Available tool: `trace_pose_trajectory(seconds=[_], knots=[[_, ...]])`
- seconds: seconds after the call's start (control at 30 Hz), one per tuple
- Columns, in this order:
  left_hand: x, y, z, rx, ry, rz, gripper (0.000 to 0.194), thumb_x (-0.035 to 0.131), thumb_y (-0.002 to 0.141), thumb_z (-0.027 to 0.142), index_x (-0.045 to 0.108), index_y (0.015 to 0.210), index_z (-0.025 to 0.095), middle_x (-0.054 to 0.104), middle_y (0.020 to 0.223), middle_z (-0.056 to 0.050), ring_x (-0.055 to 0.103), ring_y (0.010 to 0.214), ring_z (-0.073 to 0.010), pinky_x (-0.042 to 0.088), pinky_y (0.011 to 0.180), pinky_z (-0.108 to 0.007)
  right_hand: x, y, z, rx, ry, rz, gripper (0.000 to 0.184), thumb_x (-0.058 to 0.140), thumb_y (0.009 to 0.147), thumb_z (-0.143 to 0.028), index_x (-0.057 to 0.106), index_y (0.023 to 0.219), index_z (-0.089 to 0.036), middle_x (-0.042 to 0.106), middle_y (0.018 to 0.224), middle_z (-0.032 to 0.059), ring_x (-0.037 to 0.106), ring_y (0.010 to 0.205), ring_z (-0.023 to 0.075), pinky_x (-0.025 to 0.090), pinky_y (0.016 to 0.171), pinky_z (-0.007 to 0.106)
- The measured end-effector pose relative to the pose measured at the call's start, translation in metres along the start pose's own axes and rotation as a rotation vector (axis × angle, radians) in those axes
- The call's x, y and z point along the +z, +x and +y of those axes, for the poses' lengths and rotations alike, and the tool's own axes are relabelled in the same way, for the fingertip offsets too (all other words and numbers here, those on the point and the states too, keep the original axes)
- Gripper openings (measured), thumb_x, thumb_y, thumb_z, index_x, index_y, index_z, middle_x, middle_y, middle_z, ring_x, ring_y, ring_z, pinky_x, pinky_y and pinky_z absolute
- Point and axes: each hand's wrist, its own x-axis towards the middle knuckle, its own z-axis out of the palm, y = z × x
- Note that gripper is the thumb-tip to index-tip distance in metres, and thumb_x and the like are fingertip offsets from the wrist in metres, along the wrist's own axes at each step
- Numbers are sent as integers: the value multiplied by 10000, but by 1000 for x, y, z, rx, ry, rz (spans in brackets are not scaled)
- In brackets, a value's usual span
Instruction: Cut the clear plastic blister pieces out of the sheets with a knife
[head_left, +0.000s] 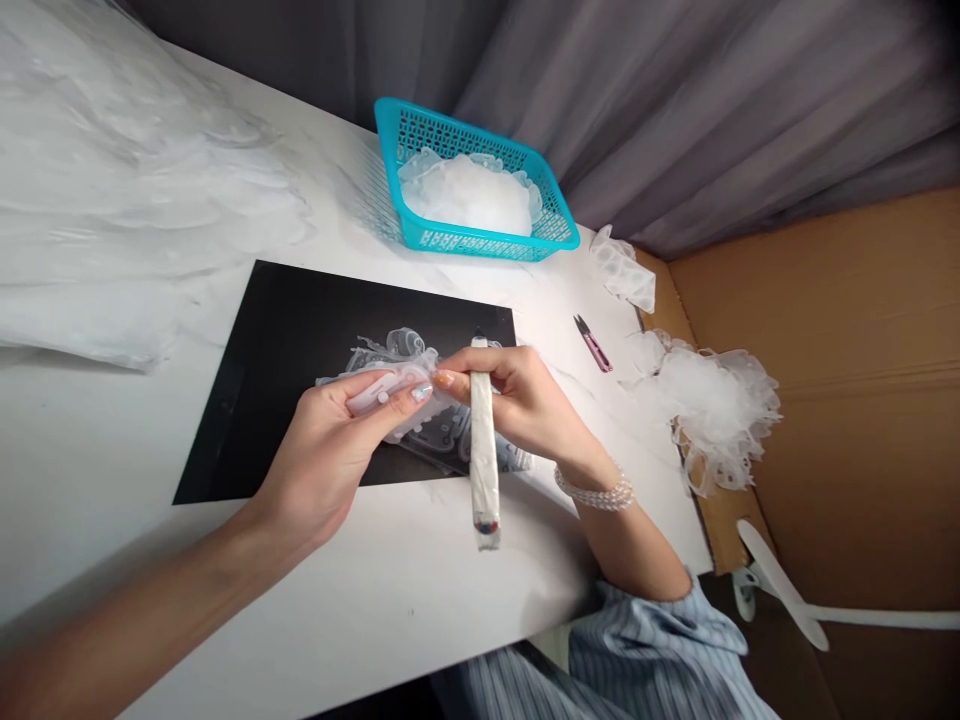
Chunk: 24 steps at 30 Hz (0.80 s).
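Observation:
Sheer white embroidered fabric (405, 350) is bunched up over a black board (292, 340). My left hand (330, 440) pinches it between thumb and fingers. At its right edge, the thumb and index fingertips of my right hand (525, 400) are closed against the fabric. That same hand also keeps a white, tape-wrapped stick tool (484, 450) between its fingers, its dark tip pointing away from me and its near end showing dark and red under clear wrap. Part of the fabric hangs below my fingers, over the board.
A turquoise basket (480, 240) of white fabric pieces stands behind the board. Pink thread snips (592, 345) lie to the right, near more sheer pieces (712, 400) by a cardboard wall (840, 370). A large heap of white fabric (112, 200) covers the left.

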Motion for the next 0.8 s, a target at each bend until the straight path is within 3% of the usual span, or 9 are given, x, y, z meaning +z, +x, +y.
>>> trace_pose_trajectory(seconds=[0.27,0.5,0.8], knots=[[-2,0,2,0,5,-80,210,809,788,398,804,926,239,750,944,-17,626,951,-150,497,838,-238,8,-3,1,2,-30,77,231,634,953,-337,730,850,-153,706,784,8,551,674,103,417,635,230],[-7,-2,-1,34,62,-242,174,762,837,415,773,838,241,590,770,30,503,796,-91,446,744,-196,10,0,2,64,-106,189,236,626,950,-336,743,843,-161,720,784,16,600,691,119,428,639,239],[-18,1,4,-11,137,-535,214,661,922,331,756,745,257,589,684,44,531,698,-79,459,726,-191,16,3,6,152,-8,226,248,623,923,-362,685,785,-165,696,724,8,596,657,118,436,621,241]])
